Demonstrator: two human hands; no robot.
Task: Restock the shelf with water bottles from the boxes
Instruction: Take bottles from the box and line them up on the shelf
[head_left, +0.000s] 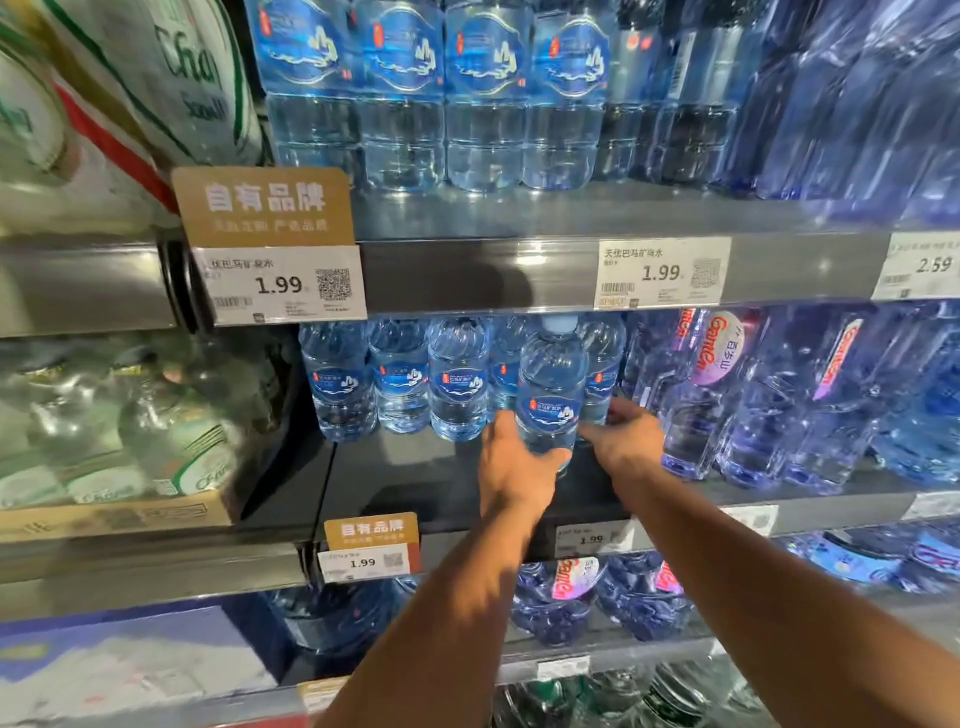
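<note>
clear plastic water bottle (550, 395) stands at the middle shelf (415, 483) front, before a row of bottles (400, 379). left hand (514, 467) wraps its base; right hand (626, 434) rests spread beside it. best slid straight back, upright, into line

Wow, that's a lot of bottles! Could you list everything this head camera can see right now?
held water bottle: one, clear with blue label, middle shelf front
row behind it: about five, same kind, middle shelf
upper row: at least four, blue-labelled, top shelf
blue-tinted bottles: many, pink-lettered labels, right side
glass bottles: several, clear with green labels, left in a cardboard tray
price tags: several, white, shelf edges
left hand: on the held bottle's left side
right hand: at its right side
</note>
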